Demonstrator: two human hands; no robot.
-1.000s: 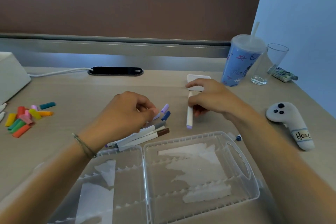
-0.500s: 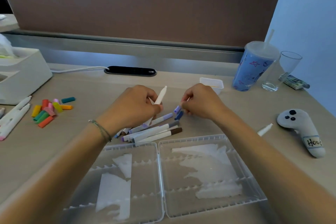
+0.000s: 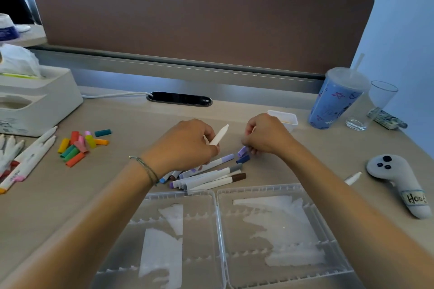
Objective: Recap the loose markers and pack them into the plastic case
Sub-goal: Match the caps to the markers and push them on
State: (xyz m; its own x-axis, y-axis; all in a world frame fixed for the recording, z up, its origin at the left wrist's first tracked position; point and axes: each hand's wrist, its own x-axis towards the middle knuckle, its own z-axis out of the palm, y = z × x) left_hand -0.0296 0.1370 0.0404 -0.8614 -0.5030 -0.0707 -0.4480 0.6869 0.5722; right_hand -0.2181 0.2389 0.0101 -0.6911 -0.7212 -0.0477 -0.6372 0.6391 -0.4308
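My left hand (image 3: 185, 145) is closed around a white marker (image 3: 219, 135) whose bare end points up and right. My right hand (image 3: 265, 134) pinches a lilac cap (image 3: 242, 150) just above the desk, beside a dark blue cap (image 3: 243, 159). Below both hands lies a pile of white markers with purple, grey and brown caps (image 3: 209, 176). The clear plastic case (image 3: 218, 197) lies open in front of me, both halves showing only ribbed slots. A heap of loose coloured caps (image 3: 79, 145) sits at the left. More white markers (image 3: 28, 157) lie at the far left.
A white tissue box (image 3: 35, 101) stands at the back left. A small white tub (image 3: 287, 119), a blue lidded cup (image 3: 335, 101) and a glass (image 3: 373, 105) stand at the back right. A grey plush toy (image 3: 399, 180) and one lone marker (image 3: 352, 178) lie at the right.
One second ago my right hand held the white marker; now my left hand holds it and my right hand pinches the lilac cap. My view has tilted up and shifted left.
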